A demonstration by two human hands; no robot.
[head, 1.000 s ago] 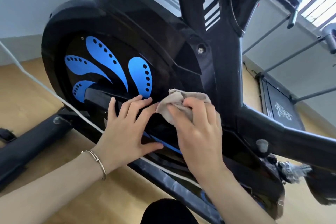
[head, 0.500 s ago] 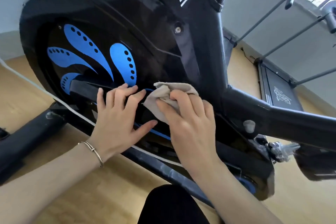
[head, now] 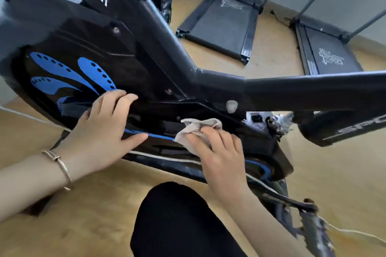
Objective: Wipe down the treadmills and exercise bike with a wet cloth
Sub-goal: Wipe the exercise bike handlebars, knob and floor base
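Observation:
A black exercise bike (head: 133,62) with blue leaf shapes on its flywheel cover fills the view. My right hand (head: 219,152) presses a crumpled beige cloth (head: 196,129) against the bike's lower side panel, fingers spread flat over the cloth. My left hand (head: 104,129) rests on the cover to the left of the cloth, fingertips bent over a ridge and thumb out along a blue stripe. Two black treadmills lie on the floor behind the frame, one treadmill (head: 221,25) in the middle and another treadmill (head: 328,56) at the right.
A white cable (head: 167,156) runs along the bike's base. The bike's pedal crank (head: 292,202) sticks out at lower right. My knee in black cloth (head: 177,221) is at the bottom centre. The floor is light wood (head: 94,204), with grey walls behind.
My right hand has slid the cloth to the right and lower along the side panel. The view has swung right and down, bringing both treadmills into sight.

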